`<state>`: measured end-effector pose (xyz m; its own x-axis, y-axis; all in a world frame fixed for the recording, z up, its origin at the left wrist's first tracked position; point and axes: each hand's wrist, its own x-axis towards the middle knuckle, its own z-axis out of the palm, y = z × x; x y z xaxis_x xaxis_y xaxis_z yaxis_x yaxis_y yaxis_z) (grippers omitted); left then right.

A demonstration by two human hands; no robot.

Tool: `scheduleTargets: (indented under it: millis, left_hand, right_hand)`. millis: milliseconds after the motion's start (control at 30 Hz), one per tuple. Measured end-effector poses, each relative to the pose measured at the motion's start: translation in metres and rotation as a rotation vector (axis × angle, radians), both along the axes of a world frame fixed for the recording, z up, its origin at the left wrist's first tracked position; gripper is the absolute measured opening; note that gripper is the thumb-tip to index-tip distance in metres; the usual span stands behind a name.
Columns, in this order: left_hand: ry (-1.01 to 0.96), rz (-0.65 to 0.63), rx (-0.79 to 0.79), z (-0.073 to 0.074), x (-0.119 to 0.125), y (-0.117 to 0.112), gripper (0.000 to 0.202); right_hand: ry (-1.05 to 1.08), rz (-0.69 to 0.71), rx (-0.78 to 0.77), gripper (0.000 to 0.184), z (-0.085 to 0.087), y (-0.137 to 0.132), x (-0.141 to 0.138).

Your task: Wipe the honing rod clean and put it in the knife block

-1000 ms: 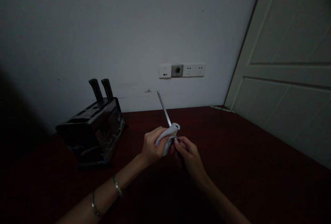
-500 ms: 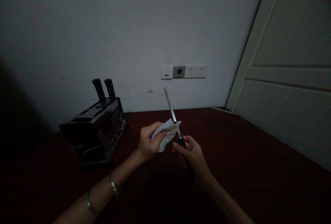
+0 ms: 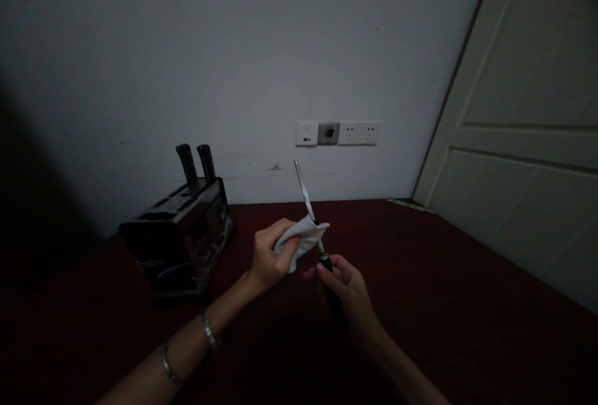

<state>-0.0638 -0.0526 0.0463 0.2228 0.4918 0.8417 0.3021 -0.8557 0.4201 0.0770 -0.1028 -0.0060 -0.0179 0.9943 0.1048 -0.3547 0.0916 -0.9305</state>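
Note:
My right hand point(image 3: 349, 290) is closed round the black handle of a sharpening steel point(image 3: 305, 192), whose thin metal rod tilts up and to the left. In my left hand point(image 3: 271, 254) is a folded white cloth point(image 3: 301, 240), pinched between thumb and fingers. The cloth laps over the lower part of the rod, just above the handle, and hides a stretch of it. Both hands are held above the dark red table. Most of the handle is lost in my right palm and in shadow.
A dark knife block point(image 3: 187, 230) stands on the table at the left, with two black-handled knives point(image 3: 196, 165) in its slots. Behind is a white wall with a row of sockets point(image 3: 337, 134). A pale panelled door point(image 3: 523, 162) borders the right side. The table point(image 3: 458, 274) is dark red.
The right hand and handle have dropped slightly, leaving the cloth a little farther from the hand along the rod. The background has shifted slightly to the right with the camera.

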Motion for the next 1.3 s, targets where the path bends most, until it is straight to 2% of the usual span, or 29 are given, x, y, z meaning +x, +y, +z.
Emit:
scheduleTargets:
  millis: [167,367,500,600,733,933,1133,1300]
  left_hand:
    - [-0.002,0.0,0.023,0.001,0.002,-0.003,0.011]
    - [0.086,-0.061,0.101,-0.008,0.01,-0.006,0.013]
    - [0.158,-0.117,0.158,-0.014,0.018,-0.006,0.018]
    - [0.176,-0.086,0.161,-0.018,0.02,-0.005,0.019]
    - [0.164,-0.06,0.152,-0.022,0.019,-0.002,0.017]
    - [0.14,-0.067,0.034,-0.024,0.02,-0.002,0.018]
    - [0.186,-0.095,0.116,-0.019,0.023,-0.006,0.021]
    - [0.202,-0.106,0.142,-0.023,0.02,0.001,0.018]
  right_hand:
    - [0.008,0.025,0.014,0.033,-0.001,-0.001,-0.001]
    - [0.014,0.001,0.052,0.028,-0.008,0.001,-0.003]
    - [-0.052,-0.107,0.104,0.025,-0.014,0.005,-0.003]
    - [-0.147,-0.161,0.148,0.023,-0.016,0.006,-0.001]
    - [-0.09,-0.122,0.11,0.026,-0.016,0.009,0.002]
    - [0.014,-0.075,0.026,0.031,-0.015,0.011,0.004]
    - [-0.041,-0.112,0.065,0.03,-0.009,0.008,0.003]
    - [-0.063,-0.075,0.032,0.03,-0.01,0.008,0.004]
